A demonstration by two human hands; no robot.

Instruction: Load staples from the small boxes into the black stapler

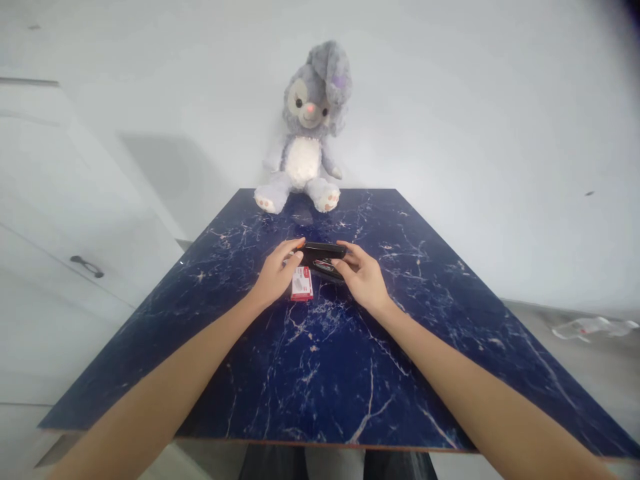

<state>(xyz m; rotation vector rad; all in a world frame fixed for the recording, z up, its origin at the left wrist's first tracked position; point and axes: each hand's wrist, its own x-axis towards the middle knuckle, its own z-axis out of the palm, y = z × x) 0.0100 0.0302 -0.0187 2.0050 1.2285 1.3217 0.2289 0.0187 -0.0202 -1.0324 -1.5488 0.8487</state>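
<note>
We see both our hands meeting just above the middle of the frame, over the dark blue marbled table (320, 373). Between them lies a black stapler (323, 253), its long axis running left to right across the picture, roughly level with the far edge of the table. Its upper arm looks lifted off the base, with a glint of metal and red showing in the gap underneath toward the right; the detail there is too small to tell more.

Our left hand (277, 272) comes in from the lower left and reaches the stapler's left end, where a small orange part shows. The fingers are narrowed, forefinger and thumb pinched toward that end; we cannot tell whether they grip it or only touch it. Our right hand (363, 275) comes in from the lower right and closes on the stapler's right end, fingers curled over the top and thumb beneath, so this hand seems to hold the body steady. Both hands are equally near; the stapler spans the gap between their fingertips.

Just below the stapler, touching the edge of our left hand, a small red and white box (302, 285) lies flat on the table.

Both forearms stretch out long and nearly straight, converging like a V. At the far edge, in the upper centre of the frame, a grey plush rabbit (311, 133) sits against the white wall.
</note>
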